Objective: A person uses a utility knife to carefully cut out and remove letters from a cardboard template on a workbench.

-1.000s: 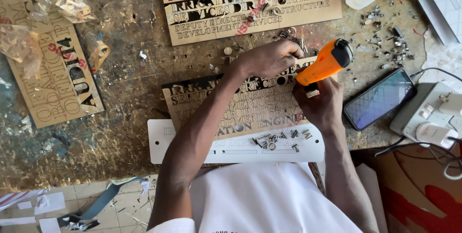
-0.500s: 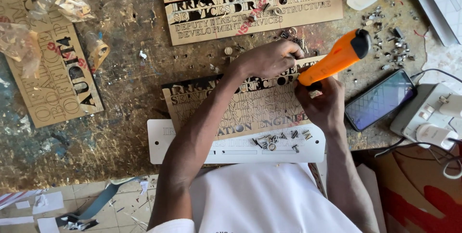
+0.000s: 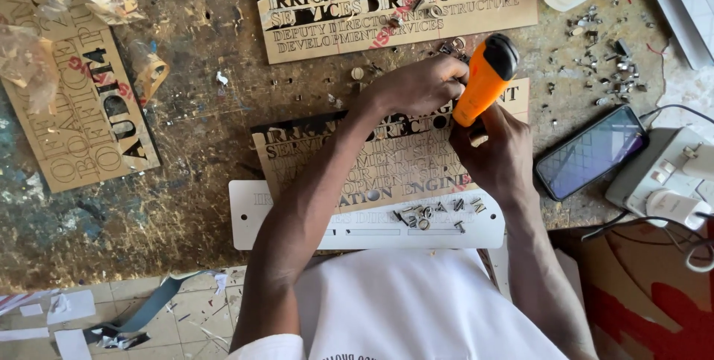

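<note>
A scarred, paint-flecked workbench (image 3: 201, 181) fills the view from the head camera, littered with small metal bits and cut-out letters. Since half a second ago the orange tool (image 3: 485, 79) has swung from a long slant toward the right to a steeper, more upright stand over the board; the hands have barely shifted. The right hand (image 3: 500, 158) is wrapped tight around the tool's lower end. The left hand (image 3: 418, 86) is bunched just beside the tool, fingers pressed on the tan lettered board (image 3: 372, 163) at its upper right edge; whether it pinches anything I cannot tell. A white cut-out strip (image 3: 297, 222) lies under that board's near edge. A second tan board (image 3: 394, 3) lies beyond, a third (image 3: 82, 122) slanted at left. A dark phone (image 3: 591, 152) rests at right beside a white power strip (image 3: 654, 170).
</note>
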